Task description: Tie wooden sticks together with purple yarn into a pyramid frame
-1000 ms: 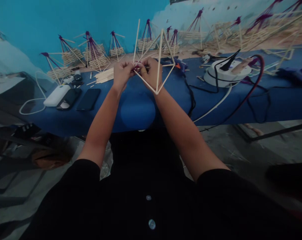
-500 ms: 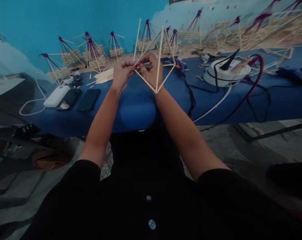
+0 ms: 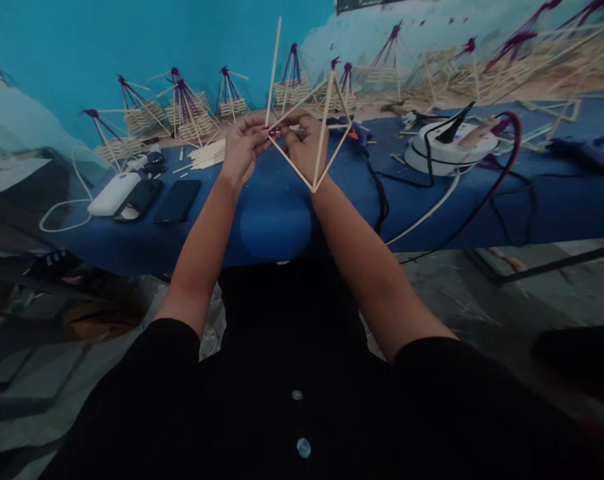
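Observation:
My left hand (image 3: 239, 152) pinches a corner of a pale wooden stick frame (image 3: 320, 147), thumb against fingers. Close beside it, my right hand (image 3: 306, 141) is closed at the same corner, its forearm passing behind the frame's sticks. A thin upright stick (image 3: 274, 67) rises from this joint. Something small and dark red shows between the fingertips; it may be thread, but the fingers mostly cover it. The frame's other sticks form triangles that reach up and to the right, with one corner hanging low over my right wrist.
Several stick models with purple tops (image 3: 182, 107) line the wall. Loose sticks (image 3: 207, 155) lie left of my hands, near a dark phone (image 3: 178, 201) and a white case (image 3: 115, 194). Rightward are a glue gun (image 3: 361, 133), a white cable reel (image 3: 449, 150) and trailing cords.
The frame has tilted slightly, its top corner shifting right and down, while the thin stick stands higher in view. Both hands stay together at the joint, fingers slightly shifted.

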The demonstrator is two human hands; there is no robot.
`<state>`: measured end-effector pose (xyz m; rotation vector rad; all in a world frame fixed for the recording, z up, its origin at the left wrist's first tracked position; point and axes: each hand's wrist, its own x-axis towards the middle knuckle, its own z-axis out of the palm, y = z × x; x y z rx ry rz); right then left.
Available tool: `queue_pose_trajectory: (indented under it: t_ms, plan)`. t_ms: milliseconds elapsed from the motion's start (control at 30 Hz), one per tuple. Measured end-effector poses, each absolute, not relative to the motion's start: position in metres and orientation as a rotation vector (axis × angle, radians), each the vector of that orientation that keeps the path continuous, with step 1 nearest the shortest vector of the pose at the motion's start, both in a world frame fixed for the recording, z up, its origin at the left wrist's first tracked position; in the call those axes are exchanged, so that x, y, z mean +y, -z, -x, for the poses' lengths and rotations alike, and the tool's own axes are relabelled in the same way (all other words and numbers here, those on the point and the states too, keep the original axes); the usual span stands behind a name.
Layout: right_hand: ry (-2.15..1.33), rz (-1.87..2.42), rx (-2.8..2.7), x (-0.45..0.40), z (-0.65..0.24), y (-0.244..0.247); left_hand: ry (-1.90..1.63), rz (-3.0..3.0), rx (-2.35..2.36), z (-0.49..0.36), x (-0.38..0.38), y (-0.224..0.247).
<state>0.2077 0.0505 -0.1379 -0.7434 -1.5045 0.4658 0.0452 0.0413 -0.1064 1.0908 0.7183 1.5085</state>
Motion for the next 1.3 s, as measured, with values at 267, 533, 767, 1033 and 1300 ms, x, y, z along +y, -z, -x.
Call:
queue_pose_trajectory:
  t_ms: [267,533,767,1033,1300]
  plan:
    - [-0.625,0.704,-1.704,0.032,-0.205,0.134,-1.739,-1.033,0.661,-0.020,0.080,0.109]
    - [-0.549,0.814,-1.146,0.042,-0.240,0.157,-1.922,-1.170,0.572,0.000,0.090,0.105]
    - [-0.297,0.686,-1.121,0.015,-0.268,0.119,-1.744,-1.376,0.521,-0.014,0.081,0.095]
    - [-0.536,0.808,-1.785,0.017,-0.215,0.075,-1.626,-1.569,0.463,-0.018,0.077,0.082]
    - [-0.543,0.956,-1.578,0.020,-0.193,0.105,-1.680,-1.782,0.479,-0.013,0.068,0.093]
